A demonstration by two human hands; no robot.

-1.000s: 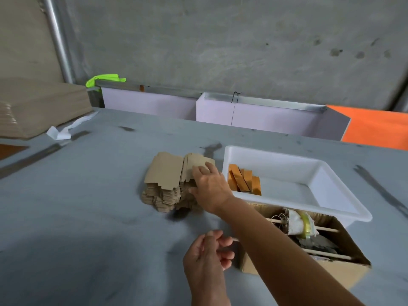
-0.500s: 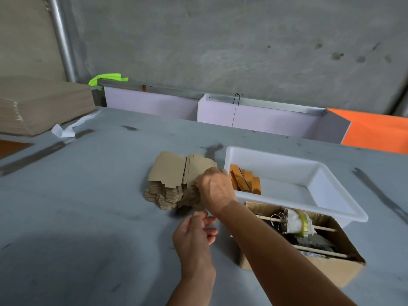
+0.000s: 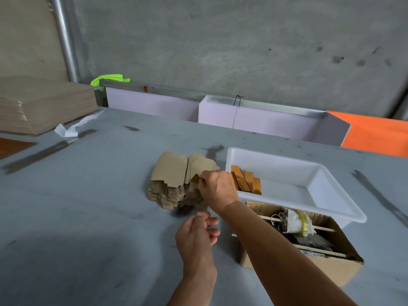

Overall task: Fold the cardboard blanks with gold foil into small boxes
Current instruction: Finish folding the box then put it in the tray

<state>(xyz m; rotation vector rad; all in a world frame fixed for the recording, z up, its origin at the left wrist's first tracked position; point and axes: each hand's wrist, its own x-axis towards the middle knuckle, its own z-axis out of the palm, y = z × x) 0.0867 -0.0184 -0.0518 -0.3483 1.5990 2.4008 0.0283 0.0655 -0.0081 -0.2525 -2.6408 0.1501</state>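
Brown flat cardboard blanks (image 3: 174,184) lie in a loose stack on the grey bench (image 3: 88,217). Near its front, the left hand (image 3: 195,236) hangs with loosely curled fingers and holds nothing. The right hand (image 3: 217,188) pinches the top blank at the stack's right edge. Beside it, the white plastic tray (image 3: 326,195) contains small folded gold boxes (image 3: 245,181).

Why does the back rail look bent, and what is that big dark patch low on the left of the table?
Head view: the wide-angle lens bows straight lines such as the metal rail. Head view: the soft dark patch on the table looks like a shadow, probably the wearer's. Head view: light is even, without glare; the right hand at the cardboard blanks stays fairly sharp.
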